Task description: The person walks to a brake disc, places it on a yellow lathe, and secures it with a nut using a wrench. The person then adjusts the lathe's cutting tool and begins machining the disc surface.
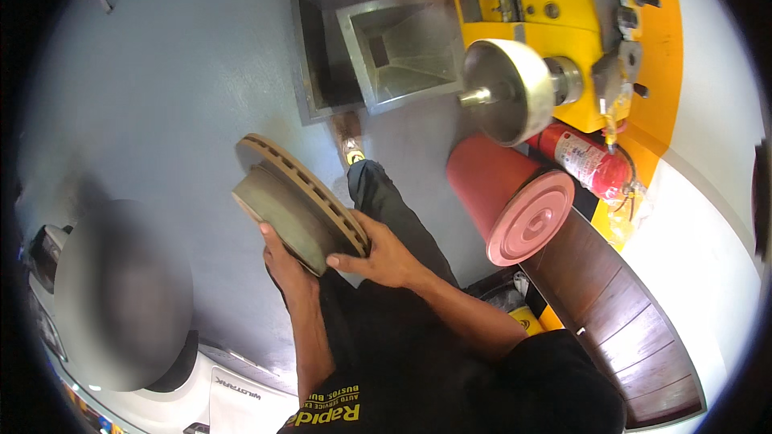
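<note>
A vented brake disc (299,185) with a brown, rusty rim is held up on its edge in front of my body. Its raised hat section (277,213) faces left. My left hand (283,261) grips the lower side of the hat, fingers partly hidden behind it. My right hand (379,253) clasps the disc's right rim, with the thumb against the hat side. To the right, a yellow lathe-like machine (563,40) carries a metal bell-shaped cone (527,92) on its spindle.
Two metal hopper trays (410,100) lie beside the machine. A red lidded bin (490,185) and a red fire extinguisher (591,165) stand right of my leg. A brown wooden cabinet (627,329) lines the right wall. A white vehicle (181,378) is at the lower left; a person's blurred head is near it.
</note>
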Tool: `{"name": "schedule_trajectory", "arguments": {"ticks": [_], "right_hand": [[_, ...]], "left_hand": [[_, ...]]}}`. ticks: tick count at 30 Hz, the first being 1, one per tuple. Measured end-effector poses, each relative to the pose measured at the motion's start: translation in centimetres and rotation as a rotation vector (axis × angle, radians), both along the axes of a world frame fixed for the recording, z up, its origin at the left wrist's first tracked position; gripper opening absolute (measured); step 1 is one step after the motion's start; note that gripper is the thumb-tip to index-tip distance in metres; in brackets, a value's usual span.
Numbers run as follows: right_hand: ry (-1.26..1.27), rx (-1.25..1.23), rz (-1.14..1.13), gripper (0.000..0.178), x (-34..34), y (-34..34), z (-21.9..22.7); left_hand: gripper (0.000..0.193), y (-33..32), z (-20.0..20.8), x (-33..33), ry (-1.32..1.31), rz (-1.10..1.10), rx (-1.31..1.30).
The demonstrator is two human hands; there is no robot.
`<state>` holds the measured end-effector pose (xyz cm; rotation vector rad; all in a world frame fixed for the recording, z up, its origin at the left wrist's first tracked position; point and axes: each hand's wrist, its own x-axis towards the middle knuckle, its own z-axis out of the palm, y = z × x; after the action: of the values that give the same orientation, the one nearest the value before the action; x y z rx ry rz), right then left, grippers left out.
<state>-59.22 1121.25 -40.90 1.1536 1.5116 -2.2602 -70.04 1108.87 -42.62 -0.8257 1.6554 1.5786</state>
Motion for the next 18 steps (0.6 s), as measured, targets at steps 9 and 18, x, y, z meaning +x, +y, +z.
{"name": "schedule_trajectory", "arguments": {"ticks": [9, 18], "right_hand": [[-0.404, 0.392, 0.064, 0.036, -1.8, 6.6, 14.6], [-0.235, 0.499, -0.174, 0.029, -1.5, 13.3, 14.6]], "left_hand": [[0.068, 8.8, 9.1, 0.0, -0.134, -0.081, 0.28], [0.07, 18.1, 9.3, 0.4, 0.028, -0.355, 0.292]]}}
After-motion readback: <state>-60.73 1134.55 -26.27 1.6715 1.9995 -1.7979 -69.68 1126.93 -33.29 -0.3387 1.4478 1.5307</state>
